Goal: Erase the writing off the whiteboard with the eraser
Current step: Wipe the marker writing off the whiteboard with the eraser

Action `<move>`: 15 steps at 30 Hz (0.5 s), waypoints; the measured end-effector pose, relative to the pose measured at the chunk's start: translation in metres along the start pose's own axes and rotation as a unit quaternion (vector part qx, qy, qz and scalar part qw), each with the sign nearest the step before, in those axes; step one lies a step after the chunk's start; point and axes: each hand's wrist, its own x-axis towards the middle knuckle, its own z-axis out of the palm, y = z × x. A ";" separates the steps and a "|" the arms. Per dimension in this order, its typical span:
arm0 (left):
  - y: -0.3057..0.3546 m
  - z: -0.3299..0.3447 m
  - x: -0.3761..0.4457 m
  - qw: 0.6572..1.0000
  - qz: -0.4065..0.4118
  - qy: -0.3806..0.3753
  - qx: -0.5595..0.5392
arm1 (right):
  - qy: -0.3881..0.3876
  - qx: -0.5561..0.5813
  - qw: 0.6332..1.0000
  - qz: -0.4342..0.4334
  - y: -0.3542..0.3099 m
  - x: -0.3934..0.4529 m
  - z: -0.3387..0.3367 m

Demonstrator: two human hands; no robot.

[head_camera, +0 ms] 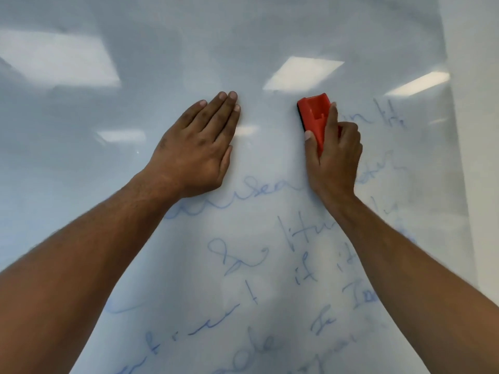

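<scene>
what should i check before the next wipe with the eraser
1. Eraser held firmly: ok, the right hand wraps its lower part.
2. Eraser against the whiteboard: ok, its dark pad edge looks flat on the surface.
3. Left hand bracing: ok, flat on the board, fingers together.
4. Left hand clear of the wipe path: ok only if the stroke goes right or down; it lies just left of the eraser.
5. Writing left to erase: not ok, blue writing remains below both hands and right of the eraser.
6. Pad cleanliness: cannot tell, the pad faces away.
</scene>
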 end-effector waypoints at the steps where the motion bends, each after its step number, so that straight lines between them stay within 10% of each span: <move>1: 0.001 0.001 0.002 1.000 0.004 0.000 0.000 | -0.008 0.007 0.998 -0.068 -0.002 -0.004 0.000; 4: 0.004 0.003 0.008 1.000 0.015 -0.002 0.003 | -0.016 0.003 0.984 -0.179 0.011 -0.005 -0.004; 8: 0.013 0.008 0.017 1.000 0.012 -0.004 0.000 | 0.025 0.005 0.999 0.042 0.011 0.006 0.004; 15: 0.025 0.011 0.032 1.000 0.018 -0.008 0.000 | 0.000 0.001 1.000 -0.029 0.028 0.006 0.001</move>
